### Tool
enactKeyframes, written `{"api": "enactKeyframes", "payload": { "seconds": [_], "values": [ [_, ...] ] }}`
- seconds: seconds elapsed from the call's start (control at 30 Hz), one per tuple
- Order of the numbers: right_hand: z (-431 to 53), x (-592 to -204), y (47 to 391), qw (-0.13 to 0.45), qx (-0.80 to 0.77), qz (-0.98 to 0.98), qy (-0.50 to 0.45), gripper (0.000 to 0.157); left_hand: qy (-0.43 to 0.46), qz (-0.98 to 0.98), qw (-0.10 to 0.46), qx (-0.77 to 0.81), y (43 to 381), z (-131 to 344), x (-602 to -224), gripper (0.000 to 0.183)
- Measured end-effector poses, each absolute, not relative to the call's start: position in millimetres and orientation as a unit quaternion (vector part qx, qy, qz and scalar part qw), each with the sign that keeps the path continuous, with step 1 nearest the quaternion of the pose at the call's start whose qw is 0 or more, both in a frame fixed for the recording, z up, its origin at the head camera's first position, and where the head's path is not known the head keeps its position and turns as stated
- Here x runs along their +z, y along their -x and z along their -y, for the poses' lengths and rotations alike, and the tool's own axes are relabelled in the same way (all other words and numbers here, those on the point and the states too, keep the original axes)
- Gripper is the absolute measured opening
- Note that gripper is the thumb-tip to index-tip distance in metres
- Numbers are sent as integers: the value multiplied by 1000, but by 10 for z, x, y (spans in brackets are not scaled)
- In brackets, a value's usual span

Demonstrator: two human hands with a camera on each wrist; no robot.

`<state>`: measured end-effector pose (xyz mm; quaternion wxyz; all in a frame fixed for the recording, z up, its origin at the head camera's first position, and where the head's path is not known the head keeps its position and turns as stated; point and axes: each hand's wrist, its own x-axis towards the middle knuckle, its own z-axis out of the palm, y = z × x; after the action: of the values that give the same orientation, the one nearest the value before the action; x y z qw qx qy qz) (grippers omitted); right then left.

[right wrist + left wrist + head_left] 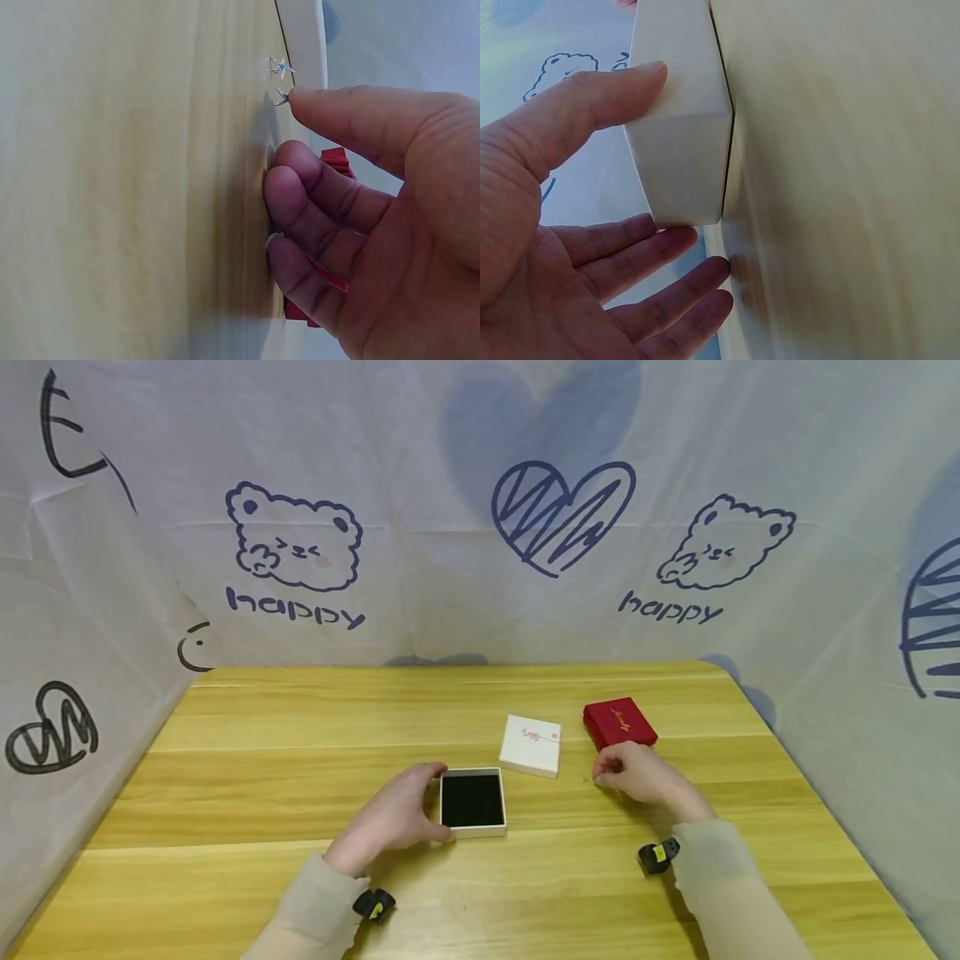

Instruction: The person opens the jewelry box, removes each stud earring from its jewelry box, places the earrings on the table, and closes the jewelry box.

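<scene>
My left hand [401,810] grips the left end of a shallow white box base [480,832] with a black insert, thumb at its near side and fingers at the far side. In the left wrist view the thumb [634,90] presses the box wall [682,165]. My right hand [637,772] is low over the table, thumb and fingers curled together. In the right wrist view a small silver star-shaped earring [281,97] shows at the thumb tip, partly hidden by it. A second star-shaped earring [282,67] lies just beyond.
A white box lid [531,746] with a small red print lies behind and right of the box base. Farther right sits a red jewelry box [621,721], right behind my right hand. Printed white cloth [427,527] hangs around the wooden table [300,710].
</scene>
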<state>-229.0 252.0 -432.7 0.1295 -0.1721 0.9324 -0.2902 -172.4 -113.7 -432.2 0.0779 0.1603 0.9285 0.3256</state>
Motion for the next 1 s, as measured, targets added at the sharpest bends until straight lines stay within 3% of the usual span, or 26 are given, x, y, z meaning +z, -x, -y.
{"api": "enactKeyframes", "payload": {
  "seconds": [0.6, 1.0],
  "values": [
    [-2503, -4324, 2274, 118, -288, -938, 155, 4, -158, -930, 82, 322, 1715, 1133, -4309, 89],
    [-2255, -4111, 2307, 87, -283, -938, 180, 17, -160, -930, 87, 320, 1710, 1136, -4307, 91]
  ]
}}
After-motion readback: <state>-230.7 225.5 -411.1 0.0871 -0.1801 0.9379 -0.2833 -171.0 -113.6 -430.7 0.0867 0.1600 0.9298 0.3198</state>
